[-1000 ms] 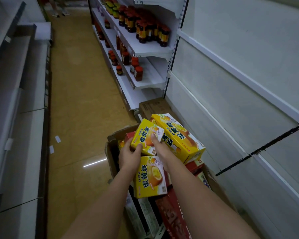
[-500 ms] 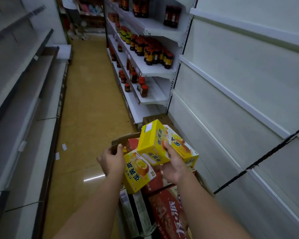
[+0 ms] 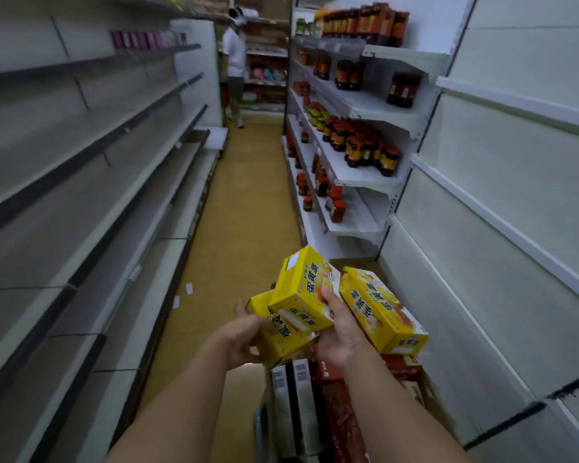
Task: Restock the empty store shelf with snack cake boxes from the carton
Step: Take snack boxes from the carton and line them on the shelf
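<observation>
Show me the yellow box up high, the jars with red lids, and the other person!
Upper yellow box (image 3: 303,289): head view, on its front face.
Red-lidded jars (image 3: 368,147): head view, middle of the cluster on the right-hand shelf.
Other person (image 3: 234,56): head view, on the white shirt.

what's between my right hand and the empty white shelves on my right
In the head view, a third yellow snack cake box lies between your right hand and the empty white shelves, resting on the carton's stock.

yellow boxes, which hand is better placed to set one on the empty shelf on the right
Right, probably. The right hand grips the upper yellow box and is nearer the empty right shelving. The left hand holds the lower box, farther from it.
</observation>
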### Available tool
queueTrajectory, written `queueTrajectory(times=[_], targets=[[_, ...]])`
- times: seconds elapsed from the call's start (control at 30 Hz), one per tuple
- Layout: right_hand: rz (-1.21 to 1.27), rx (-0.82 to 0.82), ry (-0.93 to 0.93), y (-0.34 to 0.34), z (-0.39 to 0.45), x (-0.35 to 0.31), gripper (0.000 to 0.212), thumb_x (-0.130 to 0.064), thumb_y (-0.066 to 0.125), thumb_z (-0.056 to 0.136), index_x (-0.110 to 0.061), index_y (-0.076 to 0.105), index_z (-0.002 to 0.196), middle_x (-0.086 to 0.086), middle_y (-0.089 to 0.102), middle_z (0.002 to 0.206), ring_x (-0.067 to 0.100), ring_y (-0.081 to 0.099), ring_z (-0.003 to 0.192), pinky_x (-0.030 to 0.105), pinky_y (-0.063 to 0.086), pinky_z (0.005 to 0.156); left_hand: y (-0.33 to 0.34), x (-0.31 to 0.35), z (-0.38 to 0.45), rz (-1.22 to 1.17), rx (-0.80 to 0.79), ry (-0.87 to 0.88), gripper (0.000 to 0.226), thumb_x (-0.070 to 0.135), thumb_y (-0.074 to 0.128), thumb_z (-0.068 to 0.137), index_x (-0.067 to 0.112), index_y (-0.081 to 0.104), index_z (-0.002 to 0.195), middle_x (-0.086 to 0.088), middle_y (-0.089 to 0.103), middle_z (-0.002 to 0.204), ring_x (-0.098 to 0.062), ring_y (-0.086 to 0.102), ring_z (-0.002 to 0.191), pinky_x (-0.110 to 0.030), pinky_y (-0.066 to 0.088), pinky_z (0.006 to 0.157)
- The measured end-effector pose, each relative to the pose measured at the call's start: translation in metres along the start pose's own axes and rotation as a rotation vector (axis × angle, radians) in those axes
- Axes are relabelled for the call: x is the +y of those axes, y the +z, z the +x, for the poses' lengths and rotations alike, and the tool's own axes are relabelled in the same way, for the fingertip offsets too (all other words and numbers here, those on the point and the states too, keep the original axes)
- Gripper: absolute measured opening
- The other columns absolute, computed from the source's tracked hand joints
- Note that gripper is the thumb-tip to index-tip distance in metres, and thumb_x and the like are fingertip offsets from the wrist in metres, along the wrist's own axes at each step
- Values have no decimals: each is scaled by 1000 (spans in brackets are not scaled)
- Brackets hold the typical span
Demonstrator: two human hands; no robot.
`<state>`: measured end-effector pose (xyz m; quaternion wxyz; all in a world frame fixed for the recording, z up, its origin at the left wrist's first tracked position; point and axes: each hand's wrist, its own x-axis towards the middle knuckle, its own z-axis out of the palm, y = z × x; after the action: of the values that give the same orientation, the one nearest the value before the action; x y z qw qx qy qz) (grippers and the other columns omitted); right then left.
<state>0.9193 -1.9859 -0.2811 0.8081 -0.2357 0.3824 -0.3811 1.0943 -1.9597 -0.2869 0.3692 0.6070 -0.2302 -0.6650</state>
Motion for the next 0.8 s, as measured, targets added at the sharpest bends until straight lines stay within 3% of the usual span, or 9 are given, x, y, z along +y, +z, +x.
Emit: queueTrajectory(times=[0.17,0.2,0.27,0.3,0.4,0.5,0.6,0.67,0.8], targets=[[-95,54,-42,61,16,25,67,-69,57,73,-20,67,118,11,71,111,31,65,104,45,47,97,-50,-4,-44,-208,346,190,48,3,69,79,5,53,124,-17,66,114,-30,65,94,-34,53,72],[-109,62,-47,74,17,29,60,-68,56,73,-21,69,109,7,73,101,25,66,91,36,52,84,-62,-3,-53,-258,405,243,49,4,72,75,6,54,121,-18,66,111,-30,65,92,-36,54,74],[-79,16,-15,104,19,40,43,-60,58,77,-21,67,95,1,72,81,15,61,67,22,43,50,-92,-2,-73,-336,537,312,57,9,76,67,14,51,117,-15,65,110,-33,65,94,-44,55,78],[-54,-12,12,116,21,46,36,-54,60,80,-21,66,94,2,71,78,14,62,62,19,41,43,-103,0,-85,-350,593,325,57,10,75,68,18,49,118,-13,64,110,-33,65,94,-44,56,77],[-89,-96,73,164,15,78,36,-41,62,87,-14,64,111,8,72,87,19,67,64,24,53,49,-150,-8,-128,-392,795,425,65,12,72,73,21,45,131,-10,63,114,-31,65,92,-41,56,73],[-141,-194,71,213,11,115,47,-38,63,88,-14,56,128,13,70,107,18,70,68,29,57,56,-196,-18,-170,-359,1006,448,87,30,80,56,16,41,132,-7,61,121,-30,64,96,-43,55,80],[-202,-272,56,266,0,154,56,-39,66,85,-15,50,133,17,66,118,22,72,76,31,56,56,-239,-30,-215,-310,1169,461,70,36,81,50,15,58,112,-5,68,105,-26,67,86,-42,57,78],[-213,-304,51,300,-9,179,57,-41,68,83,-15,50,131,17,67,115,27,71,83,33,57,59,-256,-35,-250,-297,1257,502,51,22,82,64,19,59,109,-5,65,104,-26,64,91,-40,55,84],[-218,-349,109,354,-30,230,54,-45,63,86,-17,50,130,17,67,115,30,67,92,35,57,66,-297,-51,-303,-308,1398,550,52,15,80,66,27,58,111,-7,55,112,-27,60,92,-39,55,81]])
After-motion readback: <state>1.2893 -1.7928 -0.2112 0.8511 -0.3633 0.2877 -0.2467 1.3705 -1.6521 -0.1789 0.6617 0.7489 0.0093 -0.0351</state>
